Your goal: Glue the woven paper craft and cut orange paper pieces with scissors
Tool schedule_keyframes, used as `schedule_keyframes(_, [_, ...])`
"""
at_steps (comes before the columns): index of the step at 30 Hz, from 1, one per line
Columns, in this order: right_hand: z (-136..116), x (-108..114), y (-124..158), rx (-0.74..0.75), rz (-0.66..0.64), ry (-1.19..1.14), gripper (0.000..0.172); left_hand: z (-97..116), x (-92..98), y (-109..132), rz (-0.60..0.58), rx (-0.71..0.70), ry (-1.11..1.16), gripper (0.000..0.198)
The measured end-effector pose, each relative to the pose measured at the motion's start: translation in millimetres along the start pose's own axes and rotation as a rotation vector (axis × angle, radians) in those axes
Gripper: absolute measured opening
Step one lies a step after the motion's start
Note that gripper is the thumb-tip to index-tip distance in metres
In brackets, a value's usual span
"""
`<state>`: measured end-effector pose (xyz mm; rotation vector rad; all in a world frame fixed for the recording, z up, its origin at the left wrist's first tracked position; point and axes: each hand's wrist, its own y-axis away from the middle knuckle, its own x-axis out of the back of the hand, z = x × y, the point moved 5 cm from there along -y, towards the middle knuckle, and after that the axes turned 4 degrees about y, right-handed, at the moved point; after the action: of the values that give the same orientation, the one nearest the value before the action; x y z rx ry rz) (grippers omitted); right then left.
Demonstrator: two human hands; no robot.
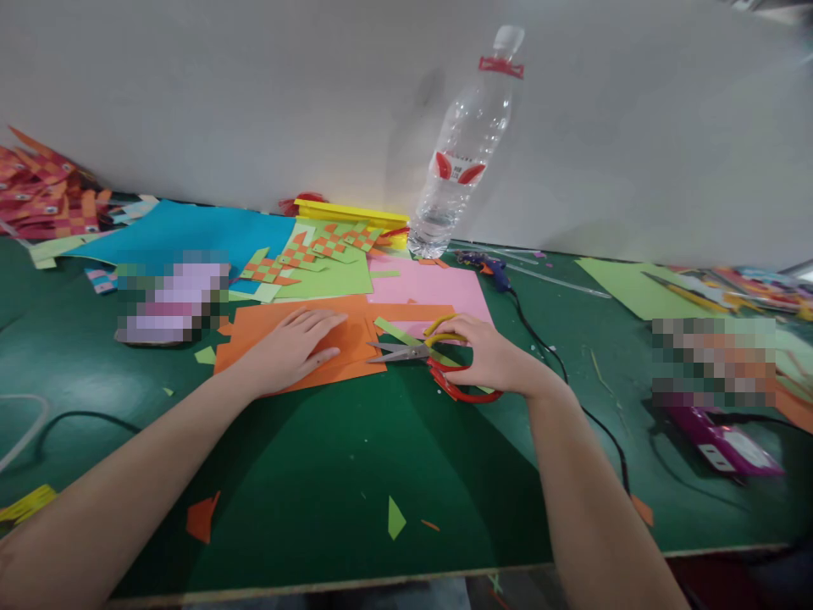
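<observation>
My left hand (301,347) lies flat on a sheet of orange paper (254,326), fingers stretched out. A pair of scissors (416,352) with one yellow and one red handle is in my right hand (486,352), its blades parted and pointing left at the paper's right edge. Beneath the scissors runs a light green paper strip (394,329). Behind them lies a pink sheet (432,284). Several woven orange-and-green paper fish (330,241) rest on green paper beyond my left hand.
A clear plastic bottle (467,135) stands against the wall at the back. A blue glue gun (495,269) trails a black cord. At left are a blue sheet (184,229), a blurred phone-like object (178,301) and red woven pieces (51,191). A purple power strip (721,436) lies right.
</observation>
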<state>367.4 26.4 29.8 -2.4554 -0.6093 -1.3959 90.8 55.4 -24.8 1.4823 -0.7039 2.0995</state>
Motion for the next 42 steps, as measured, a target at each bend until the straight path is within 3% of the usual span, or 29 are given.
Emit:
schedule_keyframes(7, [7.4, 5.8, 1.7, 0.001, 0.058, 0.048, 0.043, 1.3, 1.6, 0.3, -0.004, 0.009, 0.014, 0.057])
schedule_keyframes(17, [6.0, -3.0, -0.8, -0.014, -0.026, 0.0, 0.047, 3.8, 0.7, -1.4, -0.025, -0.05, 0.031, 0.047])
schedule_keyframes(26, [7.0, -2.0, -1.0, 0.009, -0.038, 0.039, 0.045, 2.0, -4.7, -0.5, -0.118, -0.098, 0.056, 0.049])
schedule_keyframes(42, [9.0, -6.6, -4.6, 0.047, -0.026, 0.09, 0.051, 3.2, -2.1, -1.2, -0.142, -0.116, 0.059, 0.05])
